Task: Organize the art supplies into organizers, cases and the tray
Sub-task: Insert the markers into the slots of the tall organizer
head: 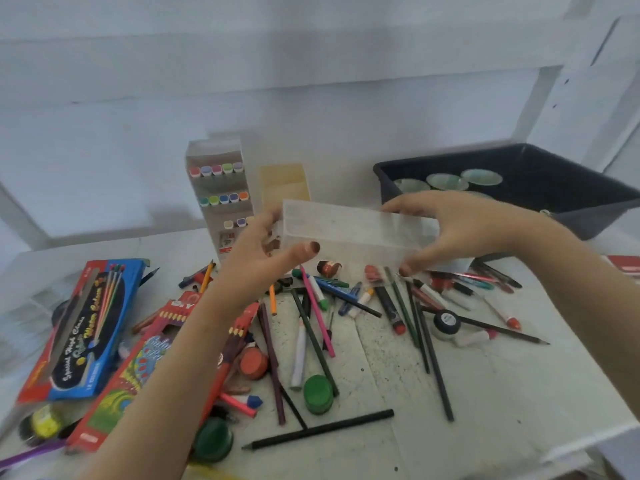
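Holds a clear plastic case point(356, 233) in the air with both hands, long side facing the camera and roughly level. Grasps the case's left end with the left hand point(263, 258), thumb on the front wall and fingers curled behind. Grasps the case's right end with the right hand point(460, 226), fingers over the top edge and thumb at the lower corner.

Below the case: a white table point(485, 393) strewn with loose pencils, markers and crayons. Among them, a pink pencil point(317, 313) straight under the case, a green jar point(318, 393) further below and nearer the camera, and a long black pencil point(318, 429) nearer still.

Behind the case, to its left: an upright marker organizer point(221, 195) with rows of coloured caps, and just beside it a blurred yellowish box point(284, 183).

Behind the case, to its right: a dark tray point(571, 188) with pale bowls point(446, 181) inside, partly hidden by the right hand.

Well to the left of the case and lower: a blue paint box point(86, 330) and a red pencil box point(138, 368), both lying flat.
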